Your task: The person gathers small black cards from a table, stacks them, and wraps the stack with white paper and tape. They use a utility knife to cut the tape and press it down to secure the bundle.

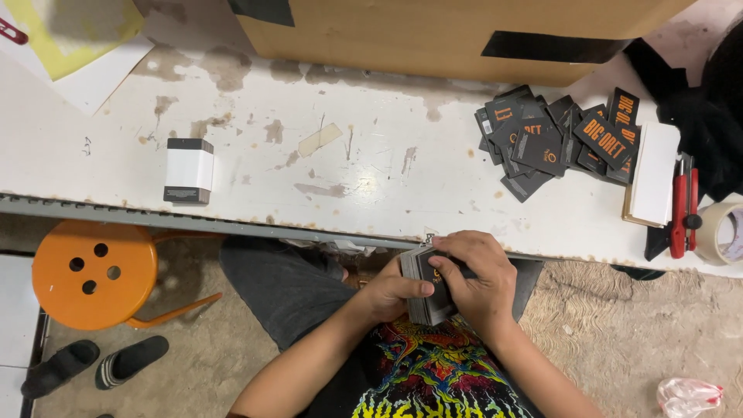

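While seated at the table edge (232, 220), left hand (391, 292) cups a stack of dark cards (426, 290) from below; right hand (480, 280) clamps its top; farther right, loose dark tags (553, 139) heaped; far left, banded card bundle (189, 170).

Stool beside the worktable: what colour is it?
Orange stool, with dark holes in its seat; head view.

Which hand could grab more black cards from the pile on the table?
Probably the right hand: the pile lies up on its side. The left hand cradles the stack from beneath.
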